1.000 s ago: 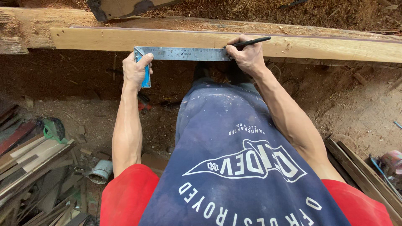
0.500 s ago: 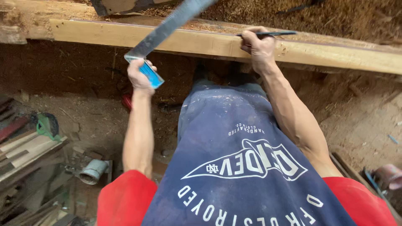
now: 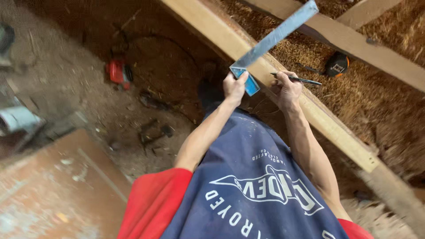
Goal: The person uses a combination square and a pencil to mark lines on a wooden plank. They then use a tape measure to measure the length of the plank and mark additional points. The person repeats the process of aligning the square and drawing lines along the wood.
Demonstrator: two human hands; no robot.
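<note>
red tool [image 3: 118, 71] lies on dirt floor, far left. left hand [image 3: 234, 86] clamped on blue handle of square [image 3: 270, 42], blade across plank [image 3: 265, 77] as a guide. right hand [image 3: 287, 88] pinches pencil [image 3: 297, 79], tip at plank. tape measure [image 3: 337, 64] rests beyond.

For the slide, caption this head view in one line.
Left hand sets a try square across a wooden plank; right hand holds a pencil.
</note>
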